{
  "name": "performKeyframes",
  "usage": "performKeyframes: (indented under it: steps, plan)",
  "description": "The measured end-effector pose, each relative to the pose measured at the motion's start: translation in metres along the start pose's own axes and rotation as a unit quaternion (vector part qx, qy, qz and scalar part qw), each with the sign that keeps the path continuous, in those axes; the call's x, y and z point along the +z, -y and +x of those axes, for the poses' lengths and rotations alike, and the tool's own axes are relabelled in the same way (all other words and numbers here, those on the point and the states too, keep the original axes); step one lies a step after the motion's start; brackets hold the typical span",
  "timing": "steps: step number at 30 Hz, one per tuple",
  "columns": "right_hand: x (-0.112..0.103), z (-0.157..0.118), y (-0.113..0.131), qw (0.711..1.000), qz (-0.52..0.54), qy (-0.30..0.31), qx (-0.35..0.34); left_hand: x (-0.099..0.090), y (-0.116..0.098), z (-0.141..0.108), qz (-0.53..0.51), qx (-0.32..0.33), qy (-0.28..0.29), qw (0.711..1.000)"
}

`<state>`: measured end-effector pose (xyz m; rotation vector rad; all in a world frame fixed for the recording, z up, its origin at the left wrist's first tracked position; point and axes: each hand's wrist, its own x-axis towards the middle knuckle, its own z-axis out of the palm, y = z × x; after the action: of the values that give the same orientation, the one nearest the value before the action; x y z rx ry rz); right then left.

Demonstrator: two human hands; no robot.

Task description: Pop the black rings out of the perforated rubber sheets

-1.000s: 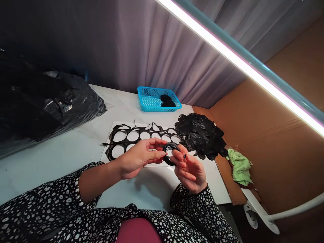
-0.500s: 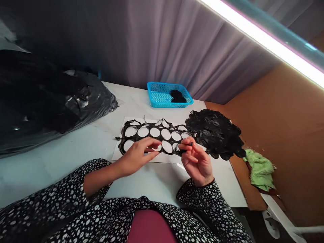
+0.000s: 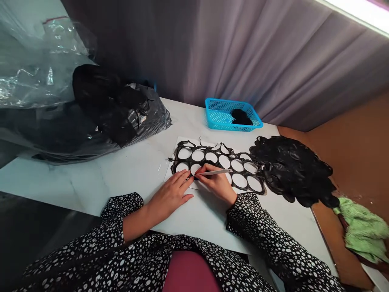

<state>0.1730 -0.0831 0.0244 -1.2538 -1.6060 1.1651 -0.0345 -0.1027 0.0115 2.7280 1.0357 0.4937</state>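
A black sheet with rows of round holes lies over a white board, which shows through the holes. My left hand rests flat on its near left edge, fingers stretched out. Close beside those fingertips, my right hand pinches a slim, pale, flat tool like a pen, its tip low at the sheet. Whether it is a blade or tweezers I cannot tell. Right of the sheet is a large pile of black, rounded, thin pieces.
A blue mesh basket with a few black discs stands at the back. On the left lies a big plastic bag full of black material. A green cloth sits at the right, by the brown wall.
My right hand has come down from a raised position to the sheet, moving left across it. My left hand has gone from curled fingers to lying flat. The view has turned left.
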Motion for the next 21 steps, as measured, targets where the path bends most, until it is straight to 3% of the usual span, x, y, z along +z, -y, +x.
performKeyframes:
  steps: [7, 10, 13, 16, 18, 21]
  plan:
    - [0.000, -0.001, -0.003, 0.998, -0.054, 0.001, -0.021, 0.000, 0.001, -0.002, -0.007, 0.000, 0.009, 1.000]
    - [0.008, -0.008, -0.004, 0.990, -0.129, -0.016, -0.051, 0.000, 0.001, -0.002, -0.011, -0.001, 0.007, 1.000]
    - [0.017, -0.015, -0.005, 0.964, -0.249, 0.000, -0.094, 0.001, 0.002, -0.002, -0.015, -0.002, -0.001, 1.000]
    - [0.002, -0.006, -0.006, 0.925, -0.347, 0.023, -0.152, 0.004, 0.004, -0.002, -0.015, 0.003, 0.000, 1.000]
    - [-0.029, 0.012, -0.009, 0.907, -0.389, -0.046, -0.155, 0.005, 0.006, -0.002, -0.009, 0.008, 0.003, 1.000]
    - [-0.084, 0.043, -0.013, 0.864, -0.418, -0.276, -0.050, 0.004, 0.007, -0.003, 0.001, 0.014, 0.002, 1.000]
